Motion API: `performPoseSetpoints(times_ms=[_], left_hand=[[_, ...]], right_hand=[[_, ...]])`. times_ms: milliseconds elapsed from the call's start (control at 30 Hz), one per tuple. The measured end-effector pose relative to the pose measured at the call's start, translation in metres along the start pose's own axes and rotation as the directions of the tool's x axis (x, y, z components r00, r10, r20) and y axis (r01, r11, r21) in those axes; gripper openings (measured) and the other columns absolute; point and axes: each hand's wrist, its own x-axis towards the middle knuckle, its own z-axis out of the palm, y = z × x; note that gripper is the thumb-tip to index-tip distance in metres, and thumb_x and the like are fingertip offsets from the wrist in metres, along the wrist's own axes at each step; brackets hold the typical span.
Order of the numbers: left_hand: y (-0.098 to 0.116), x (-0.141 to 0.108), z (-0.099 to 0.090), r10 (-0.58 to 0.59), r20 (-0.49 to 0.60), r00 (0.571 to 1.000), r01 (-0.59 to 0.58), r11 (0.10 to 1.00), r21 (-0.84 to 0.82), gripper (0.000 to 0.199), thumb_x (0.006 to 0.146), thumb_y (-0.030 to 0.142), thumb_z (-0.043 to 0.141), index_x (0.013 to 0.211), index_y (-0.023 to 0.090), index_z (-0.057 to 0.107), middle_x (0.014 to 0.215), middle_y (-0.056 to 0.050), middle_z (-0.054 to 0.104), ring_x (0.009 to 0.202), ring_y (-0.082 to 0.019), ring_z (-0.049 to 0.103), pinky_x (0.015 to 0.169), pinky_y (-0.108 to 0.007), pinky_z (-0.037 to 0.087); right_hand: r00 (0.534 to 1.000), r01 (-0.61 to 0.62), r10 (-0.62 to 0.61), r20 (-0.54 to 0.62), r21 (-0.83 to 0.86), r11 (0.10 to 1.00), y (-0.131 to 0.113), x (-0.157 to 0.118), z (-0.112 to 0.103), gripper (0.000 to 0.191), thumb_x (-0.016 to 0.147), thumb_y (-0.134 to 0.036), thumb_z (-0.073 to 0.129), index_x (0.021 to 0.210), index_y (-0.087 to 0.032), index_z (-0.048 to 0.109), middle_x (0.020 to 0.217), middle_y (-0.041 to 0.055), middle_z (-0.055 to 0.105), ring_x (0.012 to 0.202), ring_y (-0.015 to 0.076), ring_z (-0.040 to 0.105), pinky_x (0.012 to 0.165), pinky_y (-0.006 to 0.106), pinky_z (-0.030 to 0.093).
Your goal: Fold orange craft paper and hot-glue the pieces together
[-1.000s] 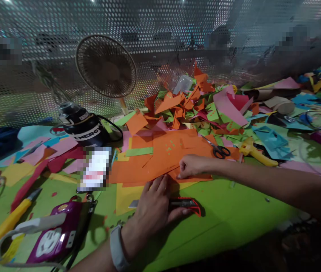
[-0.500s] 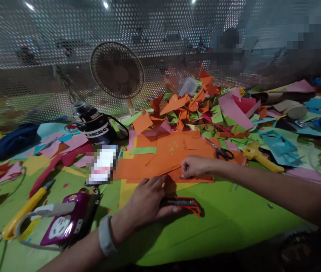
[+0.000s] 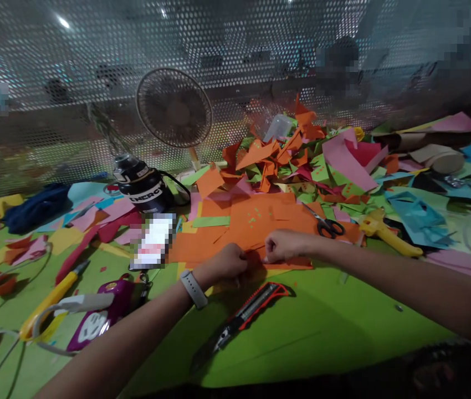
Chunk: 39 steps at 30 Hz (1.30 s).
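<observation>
Orange paper sheets (image 3: 202,246) lie layered on the green tabletop, with a green strip (image 3: 211,221) on them. My left hand (image 3: 228,263), a grey band on its wrist, is at their near edge with its fingers curled; what they hold, if anything, is hidden. Just to the right my right hand (image 3: 280,247) rests on the orange paper, fingers pinched together at the paper; its grip is too small to make out. A red and black utility knife (image 3: 252,307) lies on the green surface in front of my hands, touched by neither.
Scissors (image 3: 329,226) and a yellow glue gun (image 3: 391,235) lie to the right. A phone (image 3: 155,241), a black bottle (image 3: 144,185), a purple device (image 3: 108,310) and a yellow-handled tool (image 3: 50,302) are on the left. Behind stand a fan (image 3: 174,108) and heaped paper scraps (image 3: 269,158).
My left hand has come off the utility knife and moved up to the orange paper, its fingers now curled. The knife lies more slanted. My right hand has barely moved.
</observation>
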Motion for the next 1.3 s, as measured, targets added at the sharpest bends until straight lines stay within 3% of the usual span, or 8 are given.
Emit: performPoseSetpoints(times_ms=[367,667,733,800,867,1067,1200,1300], left_hand=[[-0.006,-0.012,-0.01,-0.084,0.063,0.994,0.085,0.996,-0.015,0.04,0.076,0.01,0.048,0.037,0.018,0.046,0.032,0.002,0.049,0.032,-0.01,0.045,0.041,-0.021,0.034],[-0.021,-0.035,-0.014,-0.066,-0.033,0.997,0.063,0.994,-0.09,0.046,0.085,0.04,0.052,0.045,0.018,0.049,0.036,0.002,0.052,0.032,-0.009,0.047,0.04,-0.021,0.039],[-0.021,-0.036,-0.017,-0.053,-0.114,0.992,0.034,0.987,-0.155,0.046,0.084,0.049,0.053,0.051,0.018,0.05,0.036,0.003,0.051,0.031,-0.009,0.047,0.038,-0.02,0.038],[-0.02,-0.035,-0.02,-0.011,-0.21,0.978,-0.032,0.98,-0.197,0.046,0.084,0.054,0.051,0.054,0.019,0.049,0.038,0.003,0.052,0.033,-0.01,0.049,0.039,-0.02,0.037],[-0.018,-0.032,-0.022,0.061,-0.301,0.952,-0.116,0.979,-0.169,0.044,0.085,0.053,0.05,0.057,0.019,0.049,0.043,0.002,0.056,0.038,-0.011,0.053,0.041,-0.021,0.038],[-0.02,-0.02,-0.018,0.345,-0.482,0.805,-0.252,0.936,0.247,0.027,0.085,0.041,0.052,0.078,0.018,0.063,0.074,-0.005,0.07,0.066,-0.018,0.062,0.059,-0.027,0.043],[-0.029,-0.018,-0.015,0.413,-0.465,0.783,-0.253,0.895,0.368,0.019,0.085,0.032,0.052,0.085,0.018,0.065,0.087,-0.008,0.071,0.077,-0.02,0.063,0.068,-0.03,0.046],[-0.032,-0.018,-0.013,0.44,-0.444,0.781,-0.256,0.873,0.414,0.015,0.084,0.027,0.053,0.085,0.018,0.065,0.089,-0.008,0.069,0.078,-0.02,0.064,0.068,-0.03,0.048]], right_hand=[[0.999,0.025,-0.026,-0.021,-0.034,0.999,0.003,-0.002,0.001,0.02,0.071,-0.036,0.07,0.064,-0.018,0.064,0.056,-0.0006,0.063,0.055,0.013,0.055,0.051,0.023,0.035],[0.967,0.129,-0.147,-0.208,-0.096,0.987,-0.007,-0.03,0.011,0.023,0.077,-0.039,0.066,0.087,-0.018,0.068,0.081,0.0035,0.068,0.071,0.0165,0.06,0.057,0.024,0.038],[0.905,0.359,-0.389,-0.172,-0.18,0.916,-0.01,-0.043,0.021,0.033,0.074,-0.046,0.07,0.095,-0.02,0.069,0.096,0.0053,0.067,0.084,0.0192,0.06,0.068,0.026,0.041],[0.775,0.585,-0.626,-0.087,-0.279,0.762,-0.011,-0.054,0.035,0.041,0.075,-0.047,0.07,0.106,-0.02,0.067,0.105,0.0088,0.065,0.095,0.0229,0.058,0.078,0.031,0.042],[0.707,0.646,-0.706,-0.044,-0.366,0.67,-0.011,-0.06,0.049,0.039,0.08,-0.045,0.067,0.109,-0.019,0.066,0.104,0.0106,0.065,0.096,0.0245,0.056,0.082,0.035,0.041],[0.71,0.662,-0.694,-0.121,-0.221,0.716,-0.003,-0.073,0.058,0.027,0.091,-0.032,0.057,0.112,-0.019,0.065,0.097,0.0095,0.065,0.093,0.0198,0.056,0.08,0.029,0.044],[0.733,0.635,-0.647,-0.213,-0.129,0.762,0.017,-0.088,0.036,0.026,0.089,-0.031,0.06,0.111,-0.021,0.067,0.099,0.0083,0.065,0.093,0.0176,0.059,0.081,0.028,0.046],[0.75,0.441,-0.455,-0.48,-0.149,0.885,0.038,-0.088,0.013,0.027,0.086,-0.037,0.061,0.107,-0.023,0.068,0.101,0.0074,0.066,0.095,0.0202,0.06,0.085,0.033,0.046]])
